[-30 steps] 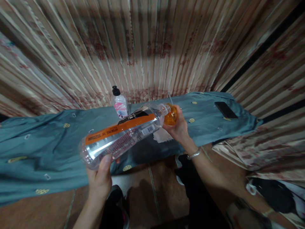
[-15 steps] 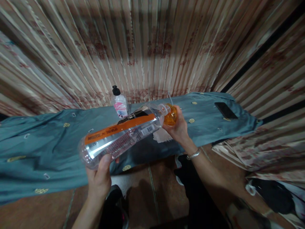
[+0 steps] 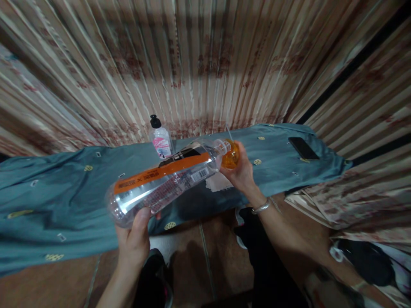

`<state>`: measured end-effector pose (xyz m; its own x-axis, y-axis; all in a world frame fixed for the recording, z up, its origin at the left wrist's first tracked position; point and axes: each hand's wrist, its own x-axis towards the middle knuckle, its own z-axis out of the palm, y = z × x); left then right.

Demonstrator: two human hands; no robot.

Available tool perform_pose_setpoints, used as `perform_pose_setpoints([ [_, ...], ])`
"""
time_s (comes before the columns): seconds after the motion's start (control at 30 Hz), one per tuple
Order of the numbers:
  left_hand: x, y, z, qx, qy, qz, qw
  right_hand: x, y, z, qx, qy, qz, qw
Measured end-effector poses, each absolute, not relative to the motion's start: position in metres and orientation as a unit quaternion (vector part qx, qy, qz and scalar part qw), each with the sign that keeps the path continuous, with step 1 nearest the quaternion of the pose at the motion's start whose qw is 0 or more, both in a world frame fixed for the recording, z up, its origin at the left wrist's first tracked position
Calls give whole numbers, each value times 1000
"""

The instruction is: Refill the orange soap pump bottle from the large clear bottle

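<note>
My left hand [image 3: 134, 238] grips the base of a large clear plastic bottle [image 3: 163, 182] with an orange label stripe. The bottle lies almost level, its open neck tipped toward a small orange container [image 3: 231, 157]. My right hand [image 3: 241, 174] is closed round that orange container, holding it at the bottle's mouth above the blue-grey cloth [image 3: 64, 192]. A thin straw or stick pokes up from the orange container. A bracelet sits on my right wrist.
A small pump bottle with a pink label [image 3: 160, 139] stands on the cloth by the striped curtain [image 3: 205, 64]. A black phone [image 3: 303, 148] lies at the cloth's right end. A whitish scrap [image 3: 215, 183] lies on the cloth. Brown floor tiles and dark shoes are below.
Almost nothing differs; the bottle's neck has crept slightly closer over the orange container, both hands keeping their hold.
</note>
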<state>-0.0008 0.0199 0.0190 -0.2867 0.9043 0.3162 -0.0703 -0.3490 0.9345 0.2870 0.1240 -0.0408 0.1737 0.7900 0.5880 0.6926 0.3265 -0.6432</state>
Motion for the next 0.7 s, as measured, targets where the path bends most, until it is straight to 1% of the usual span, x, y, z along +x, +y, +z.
perform_pose_setpoints([
  [0.4, 5, 22, 21, 463, 437, 677, 369, 289, 121, -37, -575, -644, 35, 503],
  [0.7, 8, 21, 30, 466, 428, 680, 370, 285, 120, -34, -580, -631, 49, 513],
])
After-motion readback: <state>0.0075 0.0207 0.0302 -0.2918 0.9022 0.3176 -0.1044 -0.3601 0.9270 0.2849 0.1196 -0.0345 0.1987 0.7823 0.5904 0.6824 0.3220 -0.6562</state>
